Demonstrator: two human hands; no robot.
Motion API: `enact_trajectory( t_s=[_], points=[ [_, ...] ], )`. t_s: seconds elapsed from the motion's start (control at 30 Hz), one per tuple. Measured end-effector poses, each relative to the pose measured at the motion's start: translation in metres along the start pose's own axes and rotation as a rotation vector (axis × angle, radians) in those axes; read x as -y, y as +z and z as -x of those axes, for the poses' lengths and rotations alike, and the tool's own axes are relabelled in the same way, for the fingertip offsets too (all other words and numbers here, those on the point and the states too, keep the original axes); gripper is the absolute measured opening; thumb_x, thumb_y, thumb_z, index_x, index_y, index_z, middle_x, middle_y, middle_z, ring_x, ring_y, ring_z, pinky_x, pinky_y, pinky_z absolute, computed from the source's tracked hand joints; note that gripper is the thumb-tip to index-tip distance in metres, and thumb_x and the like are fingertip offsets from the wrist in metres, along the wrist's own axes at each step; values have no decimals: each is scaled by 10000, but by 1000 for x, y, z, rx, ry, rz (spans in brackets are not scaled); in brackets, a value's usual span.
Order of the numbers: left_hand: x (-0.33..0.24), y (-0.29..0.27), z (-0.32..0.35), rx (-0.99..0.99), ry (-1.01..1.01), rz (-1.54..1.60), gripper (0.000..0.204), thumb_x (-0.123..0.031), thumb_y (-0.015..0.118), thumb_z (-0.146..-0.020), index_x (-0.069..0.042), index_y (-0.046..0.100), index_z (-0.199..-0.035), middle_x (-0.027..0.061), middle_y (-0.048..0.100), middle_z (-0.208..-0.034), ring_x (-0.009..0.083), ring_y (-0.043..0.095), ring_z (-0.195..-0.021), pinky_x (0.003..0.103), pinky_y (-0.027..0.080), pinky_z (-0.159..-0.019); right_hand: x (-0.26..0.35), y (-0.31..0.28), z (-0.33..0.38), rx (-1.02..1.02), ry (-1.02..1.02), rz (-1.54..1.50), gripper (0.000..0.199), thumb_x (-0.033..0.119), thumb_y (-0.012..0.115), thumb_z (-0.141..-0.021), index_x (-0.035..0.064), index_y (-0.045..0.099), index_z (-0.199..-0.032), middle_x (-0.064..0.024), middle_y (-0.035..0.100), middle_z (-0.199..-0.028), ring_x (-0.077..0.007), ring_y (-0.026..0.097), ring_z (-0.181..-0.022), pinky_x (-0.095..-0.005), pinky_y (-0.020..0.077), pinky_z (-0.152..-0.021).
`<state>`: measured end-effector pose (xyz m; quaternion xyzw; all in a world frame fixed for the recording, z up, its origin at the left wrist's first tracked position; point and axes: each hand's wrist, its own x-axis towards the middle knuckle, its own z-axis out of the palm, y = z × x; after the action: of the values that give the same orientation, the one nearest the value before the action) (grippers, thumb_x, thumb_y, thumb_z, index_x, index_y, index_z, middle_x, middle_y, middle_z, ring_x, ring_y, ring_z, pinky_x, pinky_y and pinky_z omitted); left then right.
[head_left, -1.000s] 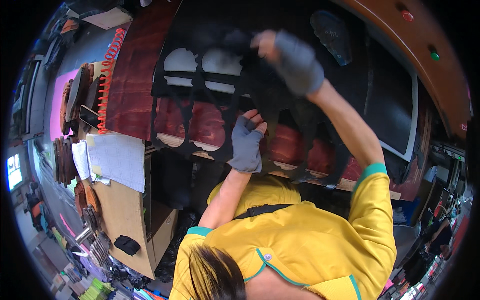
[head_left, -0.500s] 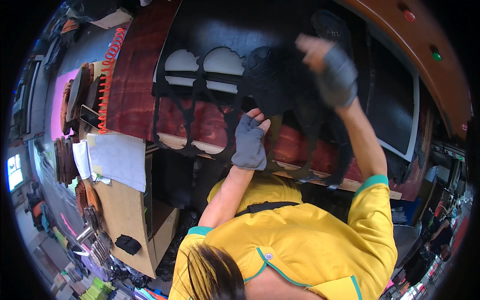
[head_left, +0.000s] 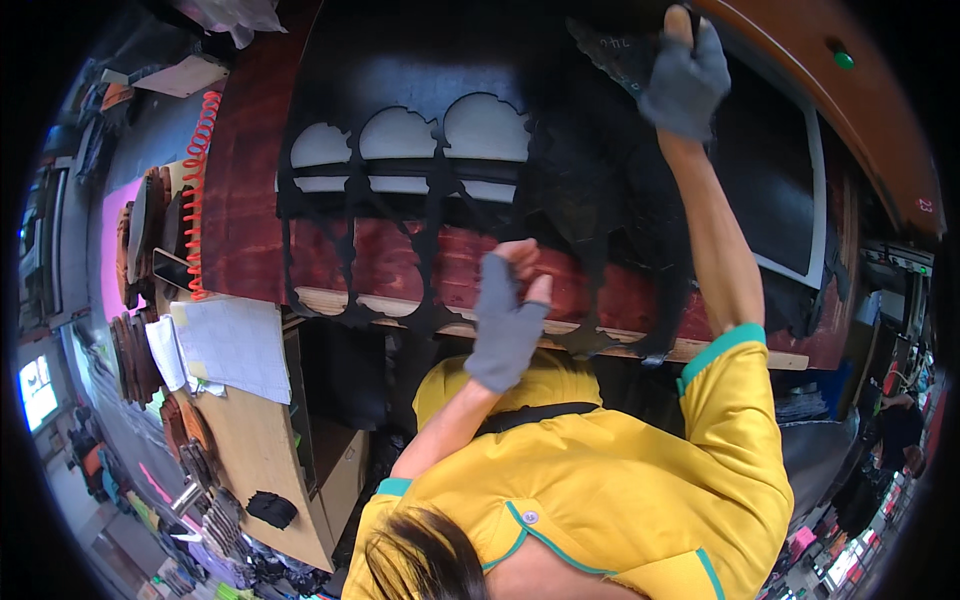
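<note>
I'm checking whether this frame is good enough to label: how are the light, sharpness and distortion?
Head view: strong fisheye bending, with a black rim around the round picture; the table edge curves. The black sheet is so dark that its surface detail is lost. The left hand and right hand look fairly sharp; small things near the rim are too squeezed to tell.

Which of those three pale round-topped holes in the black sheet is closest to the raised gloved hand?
The rightmost cutout. It lies nearest the right hand gripping the black sheet; the middle and left cutouts sit farther away.
</note>
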<state>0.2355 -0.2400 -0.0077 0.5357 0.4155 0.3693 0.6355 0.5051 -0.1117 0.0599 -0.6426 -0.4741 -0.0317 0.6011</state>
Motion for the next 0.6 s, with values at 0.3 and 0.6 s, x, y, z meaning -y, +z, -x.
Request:
enact_trajectory(
  t_s=[0.3,0.6],
  points=[
    [37,47,-25,23,-336,715,416,112,531,-898,15,455,-1294,111,591,-1181,166,587,-1093,244,469,-935,2,-72,121,955,-528,223,390,225,714,-839,89,584,-1181,-96,622,-1163,-303,593,-1118,-413,489,-950],
    [12,45,-2,-69,-102,182,465,63,587,-880,-21,447,-1315,109,549,-1234,148,537,-1046,268,442,-934,-27,-49,51,475,-293,138,201,244,631,-947,87,662,-1067,-62,666,-912,-229,664,-830,-335,528,-752]
  ],
)
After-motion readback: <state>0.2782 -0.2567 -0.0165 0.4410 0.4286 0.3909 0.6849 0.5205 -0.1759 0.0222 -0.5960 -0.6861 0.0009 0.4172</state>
